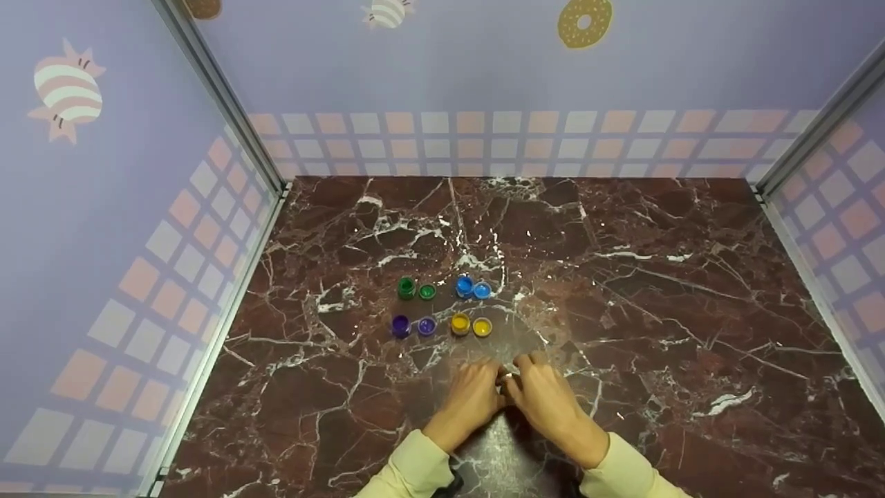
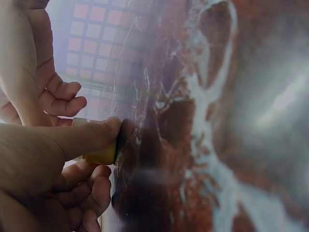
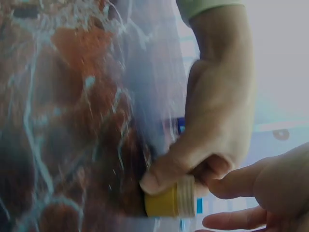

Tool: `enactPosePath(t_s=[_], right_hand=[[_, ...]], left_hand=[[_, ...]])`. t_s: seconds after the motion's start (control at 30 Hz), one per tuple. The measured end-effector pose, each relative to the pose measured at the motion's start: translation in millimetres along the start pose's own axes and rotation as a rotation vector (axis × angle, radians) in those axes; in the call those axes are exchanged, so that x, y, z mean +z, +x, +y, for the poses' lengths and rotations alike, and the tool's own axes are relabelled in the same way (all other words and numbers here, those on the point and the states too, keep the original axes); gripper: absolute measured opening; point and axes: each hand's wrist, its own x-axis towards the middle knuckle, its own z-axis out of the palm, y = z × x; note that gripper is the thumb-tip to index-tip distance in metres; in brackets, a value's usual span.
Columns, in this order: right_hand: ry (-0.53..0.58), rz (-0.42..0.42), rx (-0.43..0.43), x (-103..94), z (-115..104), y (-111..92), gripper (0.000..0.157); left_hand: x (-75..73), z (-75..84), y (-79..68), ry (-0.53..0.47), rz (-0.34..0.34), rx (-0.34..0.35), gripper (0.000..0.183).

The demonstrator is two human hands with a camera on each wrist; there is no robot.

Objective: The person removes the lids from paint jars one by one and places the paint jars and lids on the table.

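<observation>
My left hand [image 1: 473, 394] pinches a small yellow paint jar [image 3: 161, 203] low on its side, the thumb laid across it. The jar stands upright close to the tabletop, its pale ribbed lid [image 3: 186, 195] on top. Around that lid my right hand [image 3: 285, 188] holds its thumb and fingers apart, with a small gap between thumb tip and lid in the right wrist view. From the head, the hands nearly meet and mostly hide the jar. Beyond them are open paint jars in green [image 1: 406, 288], blue [image 1: 464, 286], purple [image 1: 401, 326] and yellow [image 1: 460, 324].
Right beside each open jar lies its upturned lid, such as the green lid [image 1: 427, 292] and the yellow lid [image 1: 482, 327]. The dark red marbled tabletop [image 1: 691, 290] is bounded by a patterned back wall [image 1: 484, 69] and side panels.
</observation>
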Motion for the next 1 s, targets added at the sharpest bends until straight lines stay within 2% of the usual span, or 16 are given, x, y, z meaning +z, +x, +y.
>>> enactPosePath(t_s=[0.13,0.3,0.67,1.0], right_hand=[[-0.078,0.002,-0.016,3.7,-6.9,-1.9,0.023],[-0.131,0.014,-0.036,4.2,-10.6,-2.6,0.028],[-0.085,-0.031,-0.056,2.9,-9.2,-2.4,0.025],[-0.063,-0.082,-0.234,-0.6,1.1,0.8,0.02]], left_hand=[[0.0,0.2,-0.7,0.01,-0.006,0.009,0.021],[1.3,-0.5,-2.2,0.032,0.018,0.035,0.02],[2.9,-1.9,-0.7,0.016,0.019,0.023,0.021],[1.8,-4.6,-1.8,-0.009,0.015,0.042,0.027]])
